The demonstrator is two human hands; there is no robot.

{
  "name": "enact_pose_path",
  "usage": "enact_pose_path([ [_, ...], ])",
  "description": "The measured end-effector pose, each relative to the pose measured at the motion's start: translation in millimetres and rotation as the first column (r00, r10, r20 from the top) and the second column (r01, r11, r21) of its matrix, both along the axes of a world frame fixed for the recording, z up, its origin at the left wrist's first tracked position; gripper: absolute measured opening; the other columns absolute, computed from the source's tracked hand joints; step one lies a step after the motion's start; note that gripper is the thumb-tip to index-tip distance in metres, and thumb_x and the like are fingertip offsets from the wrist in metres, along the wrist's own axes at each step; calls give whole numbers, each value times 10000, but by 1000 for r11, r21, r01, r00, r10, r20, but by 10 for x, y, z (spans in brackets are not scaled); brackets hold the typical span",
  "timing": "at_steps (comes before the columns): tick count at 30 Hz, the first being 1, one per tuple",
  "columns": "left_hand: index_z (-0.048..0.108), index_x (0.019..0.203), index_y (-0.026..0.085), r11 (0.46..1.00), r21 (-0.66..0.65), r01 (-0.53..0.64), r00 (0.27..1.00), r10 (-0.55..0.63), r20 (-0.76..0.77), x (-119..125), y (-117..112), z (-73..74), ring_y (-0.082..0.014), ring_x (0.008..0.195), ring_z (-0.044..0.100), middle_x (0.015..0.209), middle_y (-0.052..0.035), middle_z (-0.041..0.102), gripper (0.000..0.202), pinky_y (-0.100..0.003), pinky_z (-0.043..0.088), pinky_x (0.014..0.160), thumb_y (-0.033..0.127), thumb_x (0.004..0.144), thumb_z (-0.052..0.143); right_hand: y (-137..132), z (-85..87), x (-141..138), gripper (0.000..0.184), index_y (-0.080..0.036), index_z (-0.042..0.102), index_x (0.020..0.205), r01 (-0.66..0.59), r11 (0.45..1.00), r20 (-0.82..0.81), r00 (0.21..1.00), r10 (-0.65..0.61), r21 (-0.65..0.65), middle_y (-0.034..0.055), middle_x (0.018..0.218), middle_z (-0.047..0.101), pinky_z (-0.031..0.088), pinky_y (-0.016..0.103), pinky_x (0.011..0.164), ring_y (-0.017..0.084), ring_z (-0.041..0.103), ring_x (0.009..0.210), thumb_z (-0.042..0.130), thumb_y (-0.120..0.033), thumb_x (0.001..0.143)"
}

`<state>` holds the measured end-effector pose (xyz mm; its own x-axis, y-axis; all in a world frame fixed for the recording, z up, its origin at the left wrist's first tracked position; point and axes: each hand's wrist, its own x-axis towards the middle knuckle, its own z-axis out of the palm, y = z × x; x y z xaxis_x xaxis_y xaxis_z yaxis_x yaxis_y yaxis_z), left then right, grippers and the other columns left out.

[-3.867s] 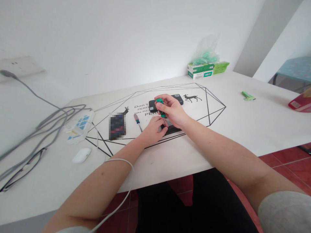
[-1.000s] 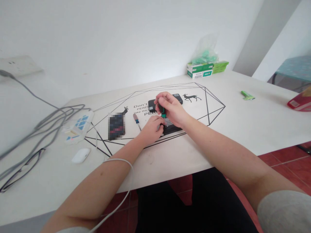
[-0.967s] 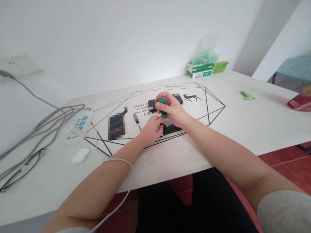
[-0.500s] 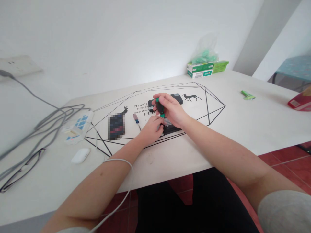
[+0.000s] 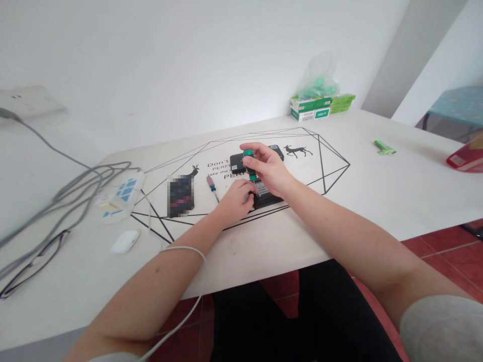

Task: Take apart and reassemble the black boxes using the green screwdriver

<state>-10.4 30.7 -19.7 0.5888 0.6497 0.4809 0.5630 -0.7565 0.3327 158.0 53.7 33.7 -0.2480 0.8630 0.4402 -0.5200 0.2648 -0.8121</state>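
Note:
In my right hand [image 5: 269, 168] is a green-and-black screwdriver [image 5: 249, 160], upright with its shaft pointing down. Its tip meets the left part of a flat black device [image 5: 269, 200] that has a pale printed label on top. The curled fingers of my left hand [image 5: 237, 201] grip the left end of this device, close beside the shaft. What lies under those fingertips is hidden. Just behind my right hand lies another black case [image 5: 277, 152] with small white stickers, partly covered by the hand. A second screwdriver [image 5: 212, 185] with a clear and blue handle rests left of my hands.
A pixelated dark item [image 5: 181, 196] lies further left. Beyond it are a white power strip [image 5: 130, 193], grey cables [image 5: 85, 186], a white earbud case [image 5: 125, 241] and glasses [image 5: 37, 261]. Green-and-white boxes [image 5: 311, 105] stand at the back, and a red package [image 5: 468, 156] at right.
The fingers of my right hand have shifted around the screwdriver handle, showing more of its green top. The handle looks slightly more upright. My left hand has stayed in place.

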Motion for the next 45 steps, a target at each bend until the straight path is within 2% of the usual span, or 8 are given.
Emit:
enact_pose_path([
  [11, 646, 995, 217, 1000, 4, -3, 1000, 3, 4, -12, 8, -22, -257, 1148, 633, 1124, -89, 693, 196, -477, 511, 1093, 107, 911, 506, 17, 32, 37, 497, -279, 716, 1068, 57, 998, 13, 998, -57, -2, -20, 897, 643, 517, 306, 748, 153, 567, 818, 927, -510, 682],
  [18, 649, 989, 219, 1000, -11, -8, 1000, 8, 6, -5, -1, -9, -262, 1143, 631, 1122, -88, 694, 204, -494, 511, 1091, 102, 905, 505, 2, 22, 24, 448, -280, 720, 1057, 49, 999, -5, 999, -49, -13, -28, 874, 621, 500, 289, 730, 141, 549, 795, 920, -468, 703],
  [23, 654, 985, 222, 999, -21, -28, 1000, 28, -8, 3, -18, 11, -262, 1118, 630, 1103, -83, 687, 211, -480, 528, 1059, 87, 898, 516, -54, 14, 4, 396, -257, 728, 1055, -7, 999, 34, 999, 8, -32, -24, 881, 642, 494, 279, 729, 133, 565, 795, 886, -403, 721],
  [27, 663, 994, 217, 999, -18, -34, 999, 33, -16, 7, -23, 20, -264, 1132, 624, 1107, -87, 679, 220, -474, 519, 1071, 88, 908, 507, -66, 40, 34, 334, -233, 722, 1101, -105, 993, 5, 994, 106, -52, -5, 881, 695, 496, 286, 724, 144, 612, 800, 747, -318, 779],
  [31, 659, 991, 217, 1000, -20, -19, 1000, 19, -18, 1, -12, 9, -261, 1149, 618, 1118, -81, 684, 227, -473, 505, 1087, 78, 905, 501, -41, 47, 38, 290, -223, 680, 1075, -168, 984, -45, 985, 166, -61, 18, 862, 734, 485, 289, 676, 153, 631, 747, 654, -326, 804],
  [35, 658, 990, 212, 1000, -2, -19, 1000, 19, -9, -8, 5, -18, -261, 1123, 615, 1106, -86, 672, 205, -466, 519, 1059, 92, 908, 513, -54, 40, 23, 279, -231, 655, 1018, -149, 988, 7, 989, 149, -38, 6, 910, 689, 473, 276, 662, 140, 602, 765, 754, -357, 789],
  [39, 657, 983, 210, 1000, 1, -22, 1000, 22, -4, -13, 3, -21, -258, 1093, 619, 1084, -89, 654, 195, -462, 533, 1032, 98, 909, 516, -82, 44, 32, 343, -251, 683, 1003, -78, 997, 83, 994, 77, 12, -40, 831, 588, 431, 269, 643, 111, 506, 700, 878, -375, 748],
  [45, 660, 996, 220, 1000, -17, -19, 1000, 19, -17, -14, -11, 5, -264, 1138, 615, 1116, -87, 679, 214, -480, 517, 1068, 92, 904, 515, -40, 65, 44, 328, -245, 709, 1151, -175, 983, -22, 984, 174, -46, 2, 882, 686, 496, 290, 695, 148, 603, 775, 701, -387, 856],
])
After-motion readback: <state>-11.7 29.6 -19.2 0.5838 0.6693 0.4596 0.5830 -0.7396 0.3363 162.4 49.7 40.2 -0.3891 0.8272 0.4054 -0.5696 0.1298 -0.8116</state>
